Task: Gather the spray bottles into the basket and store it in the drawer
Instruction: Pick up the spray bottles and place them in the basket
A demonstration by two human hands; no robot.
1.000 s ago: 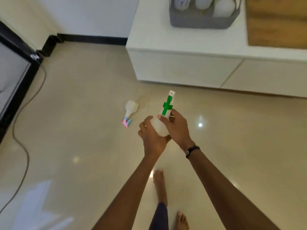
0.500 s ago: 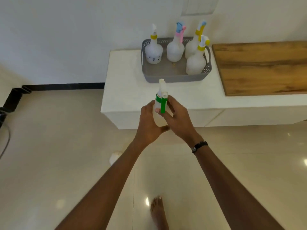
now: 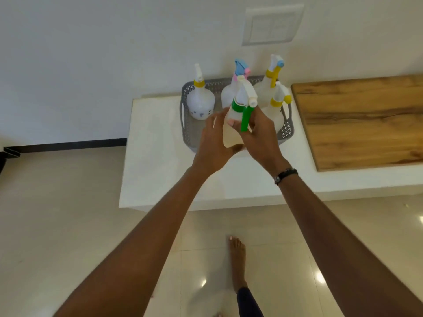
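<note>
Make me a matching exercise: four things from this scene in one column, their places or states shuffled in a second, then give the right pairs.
Things:
1. green bottle
2. basket
3. wood board
4. wall plate

Places:
A. lies flat on the right of the cabinet top
B. on the wall above the cabinet
C. held in both hands, left hand and right hand
D. stands at the back of the cabinet top, holding four bottles

Pairs: 1-C, 2-D, 3-A, 4-B
</note>
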